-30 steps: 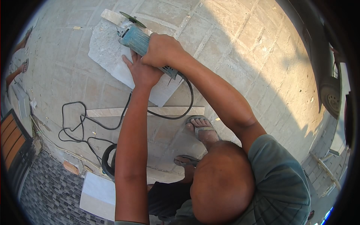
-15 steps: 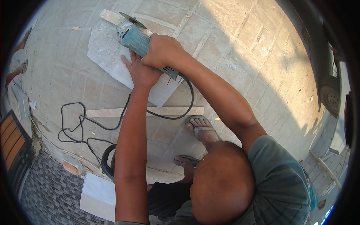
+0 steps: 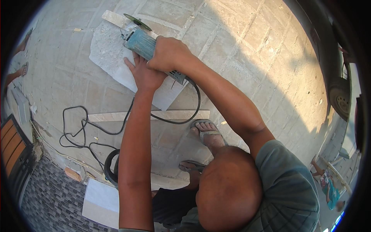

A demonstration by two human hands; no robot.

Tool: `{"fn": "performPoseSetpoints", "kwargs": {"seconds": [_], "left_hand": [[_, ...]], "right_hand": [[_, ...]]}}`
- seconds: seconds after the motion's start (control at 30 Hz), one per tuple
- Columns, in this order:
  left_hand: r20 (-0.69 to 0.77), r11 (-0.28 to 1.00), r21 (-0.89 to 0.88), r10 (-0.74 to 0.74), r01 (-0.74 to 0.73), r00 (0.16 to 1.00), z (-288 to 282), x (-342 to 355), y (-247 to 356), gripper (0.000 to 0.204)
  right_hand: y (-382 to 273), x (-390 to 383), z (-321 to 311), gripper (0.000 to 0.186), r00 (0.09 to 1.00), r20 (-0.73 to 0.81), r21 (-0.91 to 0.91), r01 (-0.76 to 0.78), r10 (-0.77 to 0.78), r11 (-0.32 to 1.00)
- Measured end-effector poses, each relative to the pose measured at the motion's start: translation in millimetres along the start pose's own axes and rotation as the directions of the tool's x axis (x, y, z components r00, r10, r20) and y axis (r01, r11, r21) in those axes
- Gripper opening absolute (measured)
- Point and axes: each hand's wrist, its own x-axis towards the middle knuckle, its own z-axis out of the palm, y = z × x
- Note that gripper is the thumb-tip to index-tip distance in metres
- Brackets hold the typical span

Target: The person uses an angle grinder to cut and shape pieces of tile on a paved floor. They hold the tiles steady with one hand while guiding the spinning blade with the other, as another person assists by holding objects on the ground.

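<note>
My right hand (image 3: pixel 170 54) grips a dusty teal angle grinder (image 3: pixel 141 42) with a green disc (image 3: pixel 137 22) at its far end. Beneath the tool, my left hand (image 3: pixel 148 77) lies on a rough pale stone slab (image 3: pixel 108 54), fingers spread and partly hidden by the grinder. A narrow pale strip (image 3: pixel 112 16) lies at the slab's far end, under the disc area. The black power cord (image 3: pixel 198 96) loops from the grinder's rear down and across the pavement.
A long strip (image 3: pixel 177 114) lies near my sandalled foot (image 3: pixel 208 133). A white tile (image 3: pixel 100 197) and black tool (image 3: pixel 112 162) are lower left, a slatted panel (image 3: pixel 11 143) far left. A vehicle wheel (image 3: pixel 340 102) is right. Other people's feet (image 3: pixel 21 69) and a person (image 3: pixel 330 189) show.
The grinder and my hands have barely shifted, only slightly toward me. A person in teal clothing has come into view walking at the lower right.
</note>
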Motion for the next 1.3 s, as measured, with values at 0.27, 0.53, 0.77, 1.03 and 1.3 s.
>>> {"fn": "performPoseSetpoints", "kwargs": {"seconds": [0.27, 0.53, 0.77, 1.03, 1.3], "left_hand": [[-0.029, 0.999, -0.032, -0.006, 0.006, 1.0, -3, 0, 1, 0.071], [-0.025, 0.999, -0.039, -0.01, 0.009, 1.0, -1, -1, 0, 0.078], [-0.018, 1.0, -0.012, -0.007, 0.007, 1.0, 3, 0, -2, 0.098], [-0.048, 0.99, -0.125, -0.068, 0.061, 0.997, -7, 4, 14, 0.132], [-0.095, 0.999, -0.03, -0.047, 0.044, 0.994, -10, -4, 11, 0.141]], "right_hand": [[2, -2, 1, 0.058, 1.0, -0.009, 0.001, 0.009, -0.009, 1.0], [-2, -8, -3, 0.052, 0.999, 0.023, -0.024, -0.037, 0.038, 0.999], [9, -10, 5, 0.062, 1.0, -0.026, 0.031, -0.008, 0.009, 0.999], [39, -40, -24, 0.069, 0.991, -0.134, 0.174, 0.01, 0.013, 0.985], [91, -85, -47, 0.074, 0.939, -0.297, 0.245, -0.099, 0.172, 0.965]]}}
